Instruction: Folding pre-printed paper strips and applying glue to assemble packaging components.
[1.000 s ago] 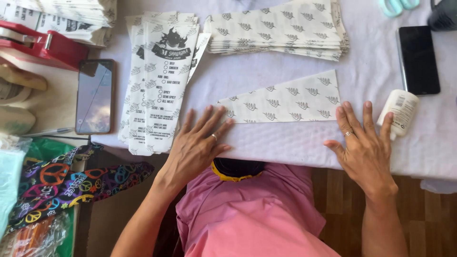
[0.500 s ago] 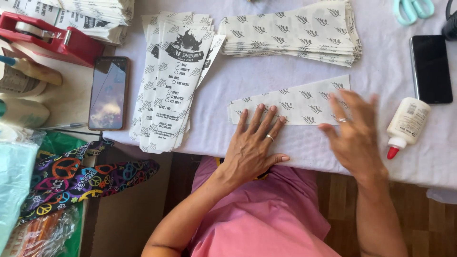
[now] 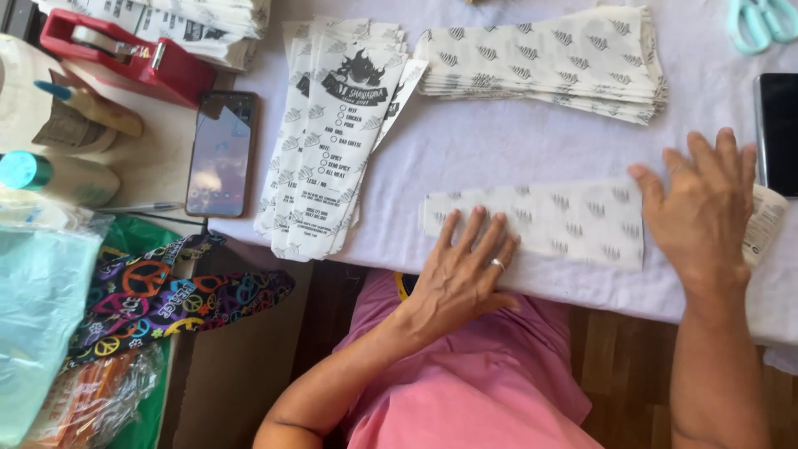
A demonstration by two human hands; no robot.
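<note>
Paper, white with a grey leaf print, forms the flat bag (image 3: 540,220) that lies on the counter (image 3: 515,141) under both hands. Left hand (image 3: 465,270): palm down, fingers spread and extended, fingertips pressing the bag's near left end; the heel of the hand overhangs the counter edge. A ring sits on one finger. The grip is fully open and grasps nothing. Right hand (image 3: 706,208): palm down, fingers spread and pointing away from the body, resting flat on the bag's right end. This grip is also open, with nothing enclosed.

The right hand covers the bag's right edge, so that end cannot be made out. Just right of this hand, a glue bottle (image 3: 761,224) is mostly hidden; only part of its labelled body shows. Beyond the right fingertips, a dark phone (image 3: 780,133) is cut off by the frame edge. Beyond the left hand lies a stack of printed bags (image 3: 332,141); beyond the right, a stack of leaf-print bags (image 3: 549,62).
</note>
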